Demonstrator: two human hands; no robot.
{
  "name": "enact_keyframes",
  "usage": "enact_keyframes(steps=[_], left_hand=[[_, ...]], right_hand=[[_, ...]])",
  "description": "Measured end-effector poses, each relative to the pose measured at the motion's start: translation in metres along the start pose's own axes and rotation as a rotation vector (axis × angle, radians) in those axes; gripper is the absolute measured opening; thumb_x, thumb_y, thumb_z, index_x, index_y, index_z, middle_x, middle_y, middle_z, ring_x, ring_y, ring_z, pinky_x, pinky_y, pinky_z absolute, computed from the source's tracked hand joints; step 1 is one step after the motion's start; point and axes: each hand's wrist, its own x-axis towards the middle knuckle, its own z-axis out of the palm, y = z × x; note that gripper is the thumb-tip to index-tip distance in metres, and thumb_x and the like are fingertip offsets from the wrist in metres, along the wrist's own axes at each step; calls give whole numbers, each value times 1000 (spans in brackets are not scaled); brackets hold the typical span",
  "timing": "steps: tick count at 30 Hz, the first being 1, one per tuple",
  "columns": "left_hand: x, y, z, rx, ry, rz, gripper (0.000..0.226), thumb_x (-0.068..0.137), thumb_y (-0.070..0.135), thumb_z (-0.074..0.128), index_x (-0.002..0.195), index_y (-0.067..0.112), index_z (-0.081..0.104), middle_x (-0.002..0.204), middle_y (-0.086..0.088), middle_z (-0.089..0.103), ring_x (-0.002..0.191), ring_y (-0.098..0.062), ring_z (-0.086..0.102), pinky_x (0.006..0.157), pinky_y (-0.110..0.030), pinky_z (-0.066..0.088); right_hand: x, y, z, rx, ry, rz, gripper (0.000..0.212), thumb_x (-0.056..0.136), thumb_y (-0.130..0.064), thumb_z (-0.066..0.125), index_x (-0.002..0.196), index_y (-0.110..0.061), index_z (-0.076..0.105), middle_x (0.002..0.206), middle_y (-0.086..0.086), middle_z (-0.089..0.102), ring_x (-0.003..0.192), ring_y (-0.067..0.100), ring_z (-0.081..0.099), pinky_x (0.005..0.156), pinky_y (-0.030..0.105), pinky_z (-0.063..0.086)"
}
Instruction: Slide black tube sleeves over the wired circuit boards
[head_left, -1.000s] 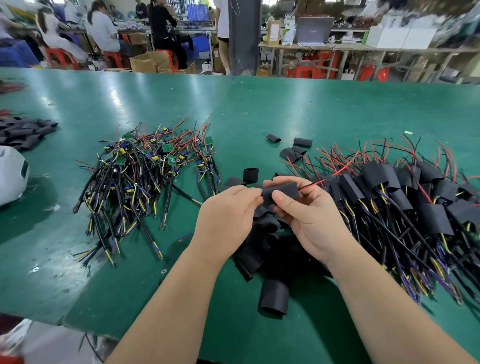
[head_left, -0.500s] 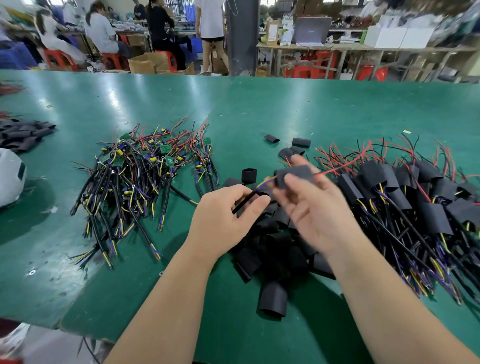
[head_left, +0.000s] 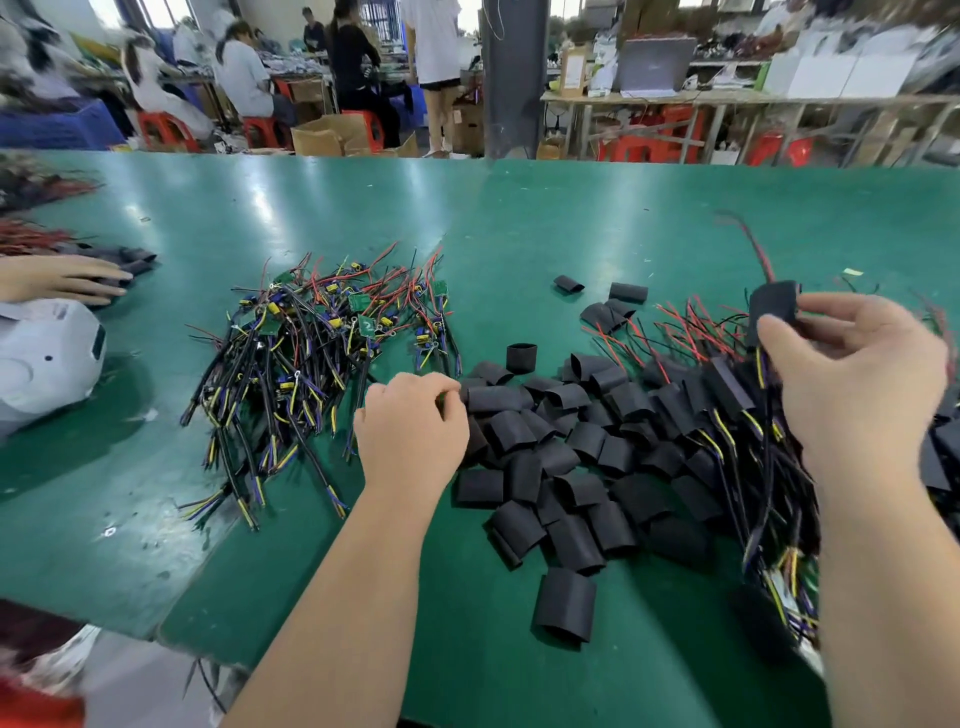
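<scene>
Change: half a second before, both hands worked one unit at the centre, left pinching the cable, right pushing the sleeve on. Now the hands had split. The right hand (head_left: 852, 384) had swung out to the right and held the sleeved board (head_left: 773, 304) up over the finished pile (head_left: 727, 387). Its fingers (head_left: 841, 307) and thumb were clamped on the black sleeve, and a red wire trailed up from the top. The left hand (head_left: 410, 426) had let the cable go and dropped to the near-left edge of the loose sleeves (head_left: 571, 457). Its fingers were curled downward; could not tell if they held anything.

Meaning, as a judgement: this unit looked done and about to join the finished pile, while the left hand was likely going for the next sleeve or board. Plenty of work was left: the bare wired boards (head_left: 322, 353) lay in a heap just left of the left hand, no sleeves on them.

Surface: green bench (head_left: 571, 218), glossy, with a seam running toward the near edge. A few stray sleeves sat beyond the loose heap. At the far left were another person's hand (head_left: 62, 278), flat on a dark pile, and a white device (head_left: 41, 358).

Room: workshop with seated workers (head_left: 244, 73) on red stools, cardboard boxes (head_left: 332, 135), a dark pillar (head_left: 514, 78) and cluttered tables at the back right. Edges of the frame were blurred.
</scene>
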Motion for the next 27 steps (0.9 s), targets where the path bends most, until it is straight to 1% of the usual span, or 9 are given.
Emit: enact_keyframes(steps=[2,5,9,12,15,19,23,25,27], left_hand=[[0,-3,3,98,-68,-49,30,96,34,44,118,40,63,120,4,57,111,-25,44,95,-38,33],[1,-4,6,132,-124,-90,33,97,38,41,126,43,56,132,5,52,119,-27,39,99,-41,28],[8,-7,2,201,-71,-87,29,93,45,48,117,39,62,114,4,64,109,-25,53,94,-42,30],[10,-10,1,193,1,-110,26,92,50,49,88,32,67,83,8,65,85,-22,61,83,-37,26],[15,-13,2,251,-2,-178,38,91,52,50,69,22,61,58,7,57,62,-22,54,84,-37,27],[22,-11,1,293,-57,-211,36,85,59,51,75,27,63,63,7,62,62,-20,52,87,-38,30],[22,-10,3,300,-16,-167,35,86,38,50,63,17,66,56,0,61,58,-21,53,76,-36,23],[22,-10,3,192,-23,-206,38,90,37,49,63,15,65,59,-1,63,55,-19,50,78,-36,22],[22,-9,0,-3,1,-267,40,94,39,48,62,19,60,60,3,62,57,-16,50,79,-37,21]], right_hand=[[-3,3,-2,-191,-21,-74,16,79,-13,64,92,-16,72,85,3,72,76,13,66,85,30,51],[-7,0,0,-318,-59,-78,19,80,-7,61,93,-13,73,90,9,73,89,24,66,86,26,43],[-18,-7,5,-321,-155,-95,16,81,-9,60,90,-16,72,81,1,67,79,18,59,76,21,37],[-27,-12,11,-285,-176,-124,15,81,-8,60,87,-17,71,74,-6,61,72,14,55,68,13,30],[-34,-14,17,-275,-235,-128,14,83,-10,61,86,-20,70,77,-8,64,76,12,59,73,16,35],[-41,-15,22,-237,-278,-152,13,85,-11,61,86,-20,70,76,-9,65,70,11,61,70,18,38],[-46,-17,24,-222,-309,-142,13,86,-11,61,86,-22,69,70,-18,62,68,2,60,60,12,36],[-46,-17,24,-218,-318,-137,13,86,-11,61,87,-21,69,70,-19,61,69,1,60,63,13,41],[-47,-18,25,-211,-323,-133,12,86,-12,61,87,-20,70,72,-19,62,70,1,60,68,22,46]])
